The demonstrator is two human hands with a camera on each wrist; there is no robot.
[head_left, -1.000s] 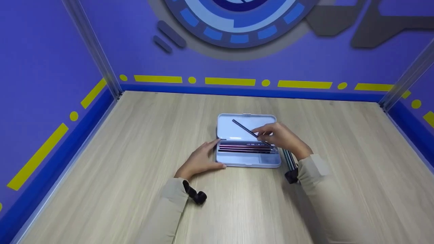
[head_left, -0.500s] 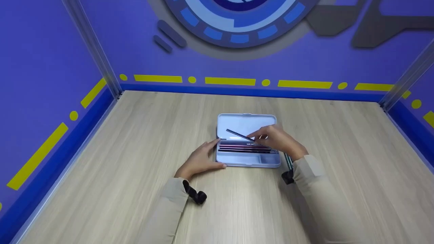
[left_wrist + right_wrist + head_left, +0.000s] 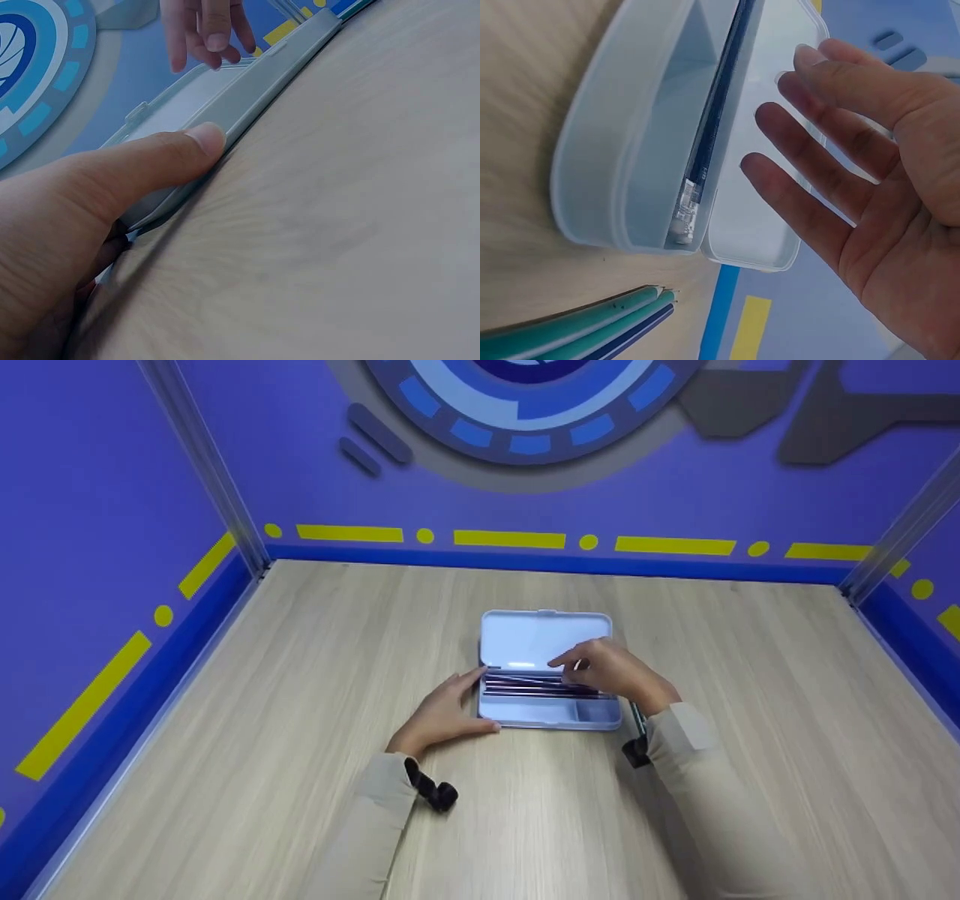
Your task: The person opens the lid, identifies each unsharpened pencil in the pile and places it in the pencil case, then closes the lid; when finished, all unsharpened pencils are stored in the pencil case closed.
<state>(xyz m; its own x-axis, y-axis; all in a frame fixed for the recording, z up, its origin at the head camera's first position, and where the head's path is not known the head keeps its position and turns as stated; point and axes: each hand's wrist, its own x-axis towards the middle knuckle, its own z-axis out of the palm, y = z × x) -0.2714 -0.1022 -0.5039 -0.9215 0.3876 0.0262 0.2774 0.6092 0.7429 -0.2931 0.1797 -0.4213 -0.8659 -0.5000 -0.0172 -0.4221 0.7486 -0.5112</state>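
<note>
A white plastic pencil case (image 3: pixel 540 726) lies on the table with its lid (image 3: pixel 525 637) laid back. Several dark pencils (image 3: pixel 525 690) lie lengthwise in its long rear compartment; in the right wrist view a clear-capped pencil end (image 3: pixel 686 217) shows. My left hand (image 3: pixel 439 716) holds the case's left end, thumb against the front wall and index finger near the hinge. Over the right part of the pencils is my right hand (image 3: pixel 619 671). Its fingers (image 3: pixel 802 195) are loosely bent and apart, with nothing between them, in the right wrist view.
Several green and blue striped pencils (image 3: pixel 577 326) lie on the table right of the case, partly hidden by my right wrist in the head view. The case's front compartment (image 3: pixel 525 709) has a divider toward the right. Blue-purple panels (image 3: pixel 450 502) wall the table's back and sides.
The dark pencil in my right hand went down and left, and now lies in the case among the others. My right fingers let it go. My left hand stayed still.
</note>
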